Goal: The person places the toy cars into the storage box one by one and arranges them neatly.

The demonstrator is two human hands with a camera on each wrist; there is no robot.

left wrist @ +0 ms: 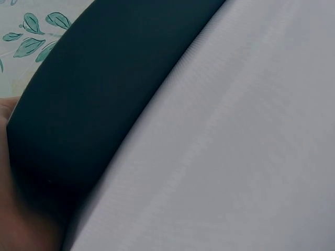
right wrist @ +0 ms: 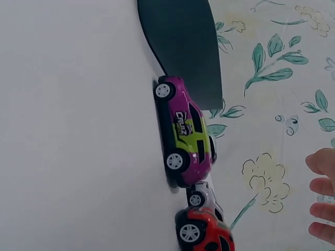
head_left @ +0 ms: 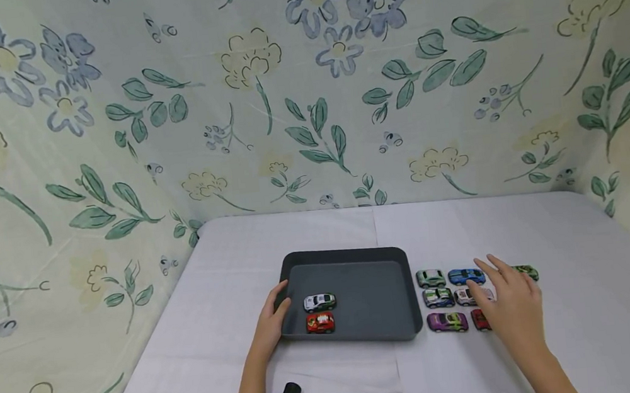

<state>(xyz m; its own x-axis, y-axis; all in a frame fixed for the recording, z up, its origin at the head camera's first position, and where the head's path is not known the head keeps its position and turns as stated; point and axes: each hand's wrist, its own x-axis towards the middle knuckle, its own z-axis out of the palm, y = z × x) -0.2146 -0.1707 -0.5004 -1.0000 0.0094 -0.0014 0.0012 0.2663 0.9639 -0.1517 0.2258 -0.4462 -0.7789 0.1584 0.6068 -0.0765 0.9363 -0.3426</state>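
1. Left hand: grips the left wall of the dark grey tray, thumb over the rim, fingers curled on the outside. Left wrist view shows only tray wall and white cloth.
2. Right hand: fingers spread and relaxed, holding nothing, hovering over the right part of the toy car group to the right of the tray.
3. Blue car: far row, at the tips of the right hand's fingers; contact cannot be told.
4. White car and red car: partly hidden under the right hand.
5. Cars left of hand, beside tray: light green car, green-white car, purple car, also purple car in right wrist view.
6. Dark green car: far right, behind the hand.
7. Inside tray, near left hand: white-green car, red-orange car nearer.
8. Surface: table w/ white cloth.
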